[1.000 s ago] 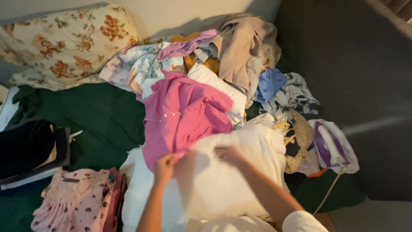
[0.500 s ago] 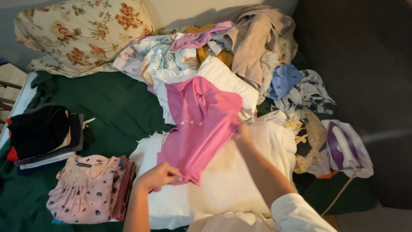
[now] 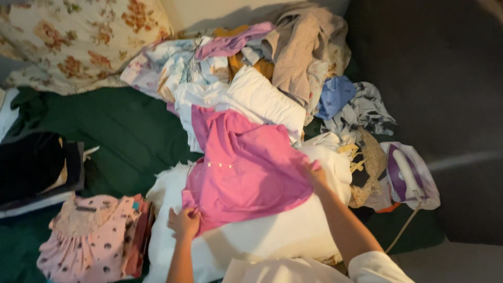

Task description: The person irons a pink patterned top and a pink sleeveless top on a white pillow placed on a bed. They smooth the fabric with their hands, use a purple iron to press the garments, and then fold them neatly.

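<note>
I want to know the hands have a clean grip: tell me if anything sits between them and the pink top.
Nothing visible does. The left hand pinches the lower left corner of the pink top, and the right hand grips its right edge. The top lies spread over a white cloth, with nothing on it.

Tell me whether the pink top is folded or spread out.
Spread out: the pink top lies open on the white cloth, left hand and right hand gripping opposite edges.
</note>
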